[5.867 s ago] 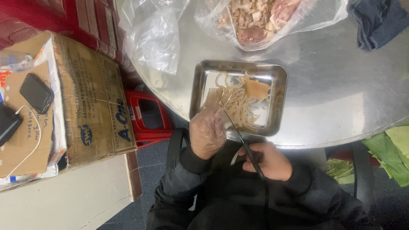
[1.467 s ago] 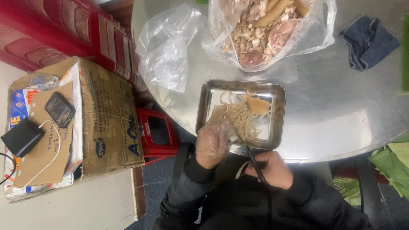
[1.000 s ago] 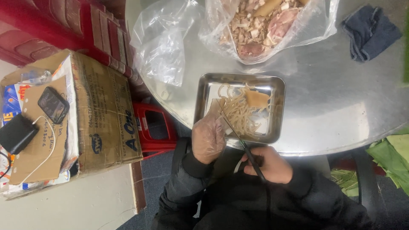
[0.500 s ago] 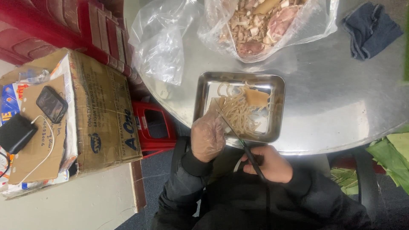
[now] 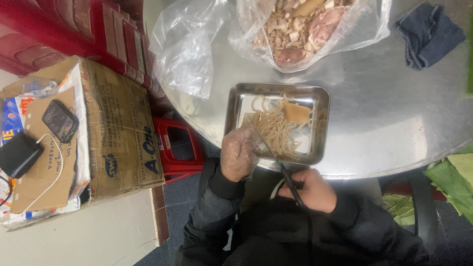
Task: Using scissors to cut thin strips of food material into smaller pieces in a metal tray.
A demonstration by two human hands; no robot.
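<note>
Head view: the pale, thin-cut strips [image 5: 278,130] lie heaped in a shallow rectangular steel tray [image 5: 236,106] at the near edge of the round metal surface [image 5: 389,113], with a flat tan slab [image 5: 297,112] resting among them toward the tray's far side; the left hand [image 5: 238,153], in a clear plastic glove, is closed at the tray's near left corner, its grip pinching the near end of the strips; the right hand [image 5: 311,189], bare, sits below the surface edge with its grip shut around the dark handles of a pair of scissors [image 5: 276,160], whose thin blades slant up and left over the tray rim into the strips; beyond the tray a clear plastic bag of pale chunks and pink meat [image 5: 305,29] lies open on the surface, with an empty crumpled clear bag [image 5: 187,49] to its left and a dark blue cloth [image 5: 428,32] to its right; off the surface to the left stands a brown cardboard box [image 5: 118,133], a dark phone [image 5: 60,120] and a black block [image 5: 18,154] on top of it; green leaves [image 5: 453,184] show at the right edge.
</note>
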